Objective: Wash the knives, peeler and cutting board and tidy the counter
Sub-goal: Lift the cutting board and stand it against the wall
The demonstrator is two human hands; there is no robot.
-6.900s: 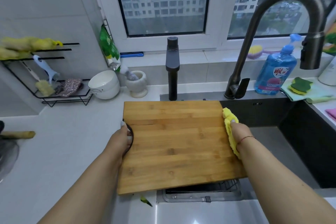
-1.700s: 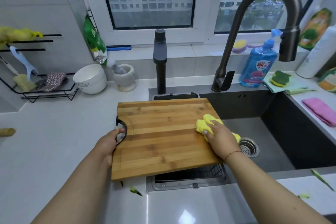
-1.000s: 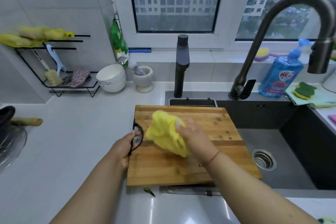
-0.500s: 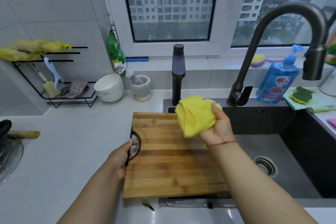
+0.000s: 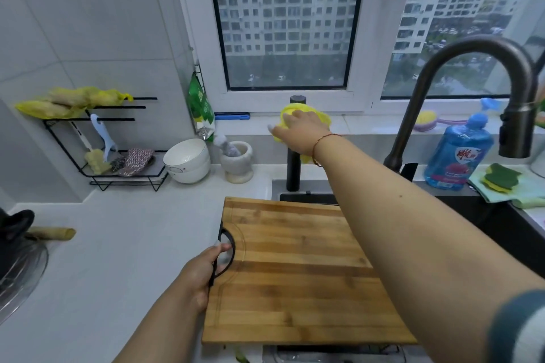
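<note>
Yellow cloth (image 5: 320, 115) under right hand (image 5: 298, 130), grip loose; left hand (image 5: 197, 274) grips cutting board (image 5: 295, 268) handle.

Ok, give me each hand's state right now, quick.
Left hand: grips the cutting board by its black handle ring.
Right hand: holds the yellow cloth over the small black tap.

Right hand (image 5: 298, 129) reaches far forward; left hand (image 5: 198, 274) grips.
</note>
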